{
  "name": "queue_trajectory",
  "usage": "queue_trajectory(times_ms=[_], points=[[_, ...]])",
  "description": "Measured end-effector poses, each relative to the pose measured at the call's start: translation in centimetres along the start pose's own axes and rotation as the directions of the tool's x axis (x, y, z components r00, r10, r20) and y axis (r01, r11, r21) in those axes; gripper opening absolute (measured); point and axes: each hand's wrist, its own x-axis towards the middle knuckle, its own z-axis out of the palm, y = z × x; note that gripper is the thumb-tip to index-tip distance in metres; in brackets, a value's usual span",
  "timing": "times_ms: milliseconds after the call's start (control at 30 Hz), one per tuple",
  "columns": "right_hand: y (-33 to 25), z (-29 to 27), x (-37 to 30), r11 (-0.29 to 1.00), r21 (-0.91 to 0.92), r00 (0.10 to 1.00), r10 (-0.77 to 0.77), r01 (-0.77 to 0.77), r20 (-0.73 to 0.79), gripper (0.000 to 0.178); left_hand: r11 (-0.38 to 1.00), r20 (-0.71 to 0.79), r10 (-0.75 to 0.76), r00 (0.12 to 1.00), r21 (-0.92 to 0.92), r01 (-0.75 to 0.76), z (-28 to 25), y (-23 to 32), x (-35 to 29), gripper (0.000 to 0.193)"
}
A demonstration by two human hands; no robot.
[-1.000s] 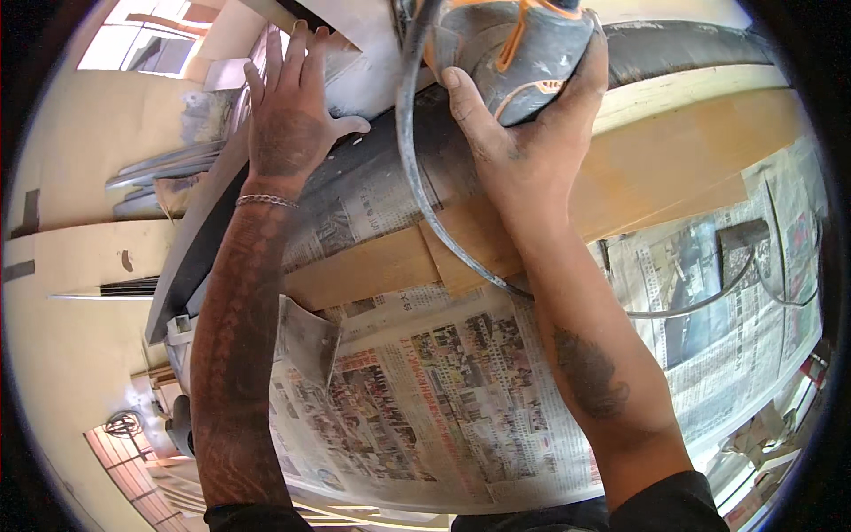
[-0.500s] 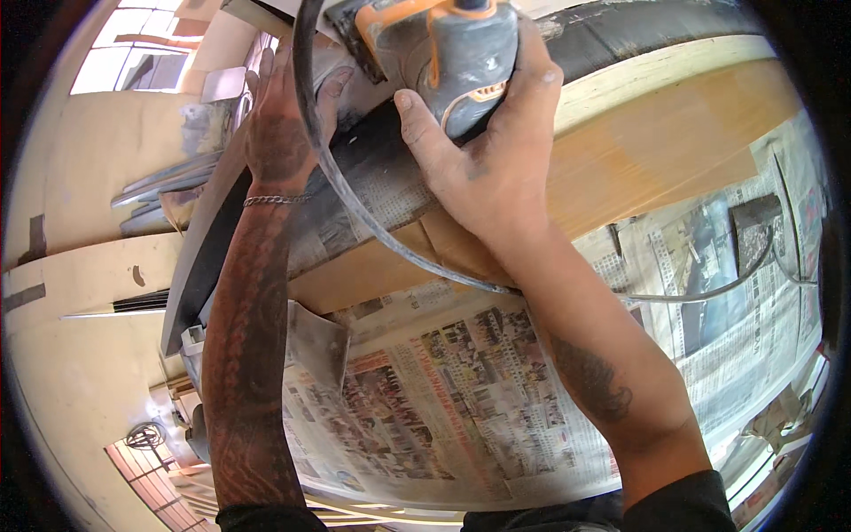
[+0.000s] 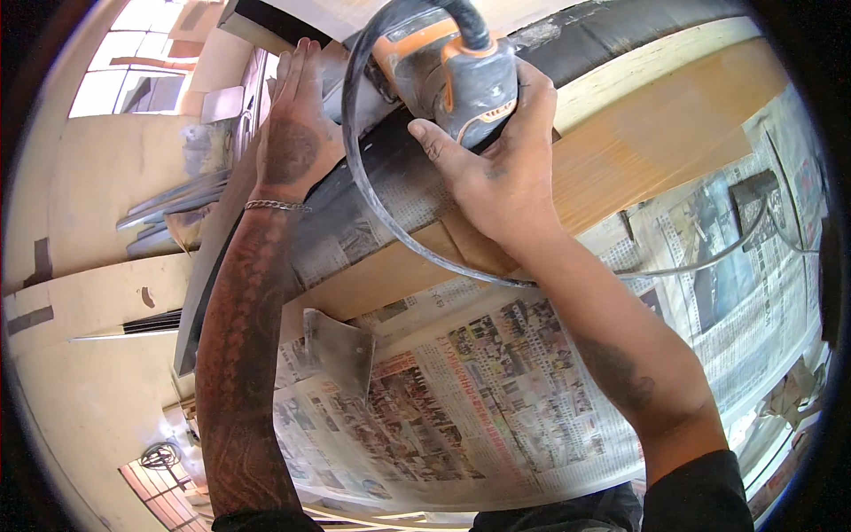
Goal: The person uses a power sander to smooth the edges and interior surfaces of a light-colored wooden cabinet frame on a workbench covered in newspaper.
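Note:
My right hand (image 3: 510,177) grips an orange and grey power sander (image 3: 479,93), its fingers wrapped round the far side of the body and the thumb on the near side. A dusty grey cord (image 3: 377,217) loops from the top of the sander and runs to the right under my right forearm. To the left of the sander, my left hand (image 3: 297,133) lies with fingers stretched out along the end of a pale, dusty workpiece (image 3: 341,75). Below the tool runs a dark strip (image 3: 377,168). The sander's pad is mostly hidden.
Newspaper sheets (image 3: 479,399) cover the near surface. A brown board (image 3: 647,151) lies along the workpiece. On the newspaper rest a grey scrap piece (image 3: 341,350) and a dark block (image 3: 753,195) near the cord. Grey strips (image 3: 177,199) lie at the left.
The whole view has shifted a little. My left hand has turned, its fingers now closer together and pointing away from me. The sander stays in my right hand, and the cord loop has swung right.

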Motion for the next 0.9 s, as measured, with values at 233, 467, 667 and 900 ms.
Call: queue_trajectory(times_ms=[233,467,667,900], points=[[-0.4,-0.8,-0.2,0.992,-0.073,0.992,0.111,-0.107,0.053,0.084,0.952,0.031,-0.066,0.997,-0.296,0.072,-1.1,1.2,0.6,0.098],[-1.2,-0.9,0.1,0.985,-0.091,0.989,0.145,-0.146,-0.018,0.077,0.978,0.064,-0.060,0.996,-0.196,0.071,-2.0,2.5,1.6,0.093],[-0.3,-2.4,2.6,0.984,-0.064,0.964,0.150,-0.167,-0.218,0.071,0.989,0.056,0.008,0.998,-0.149,0.000,-0.6,2.7,1.7,0.098],[1.5,-5.2,5.8,0.980,-0.139,0.946,0.096,-0.145,-0.310,0.071,0.983,0.037,-0.180,0.983,-0.036,0.181,-0.2,3.3,1.1,0.111]])
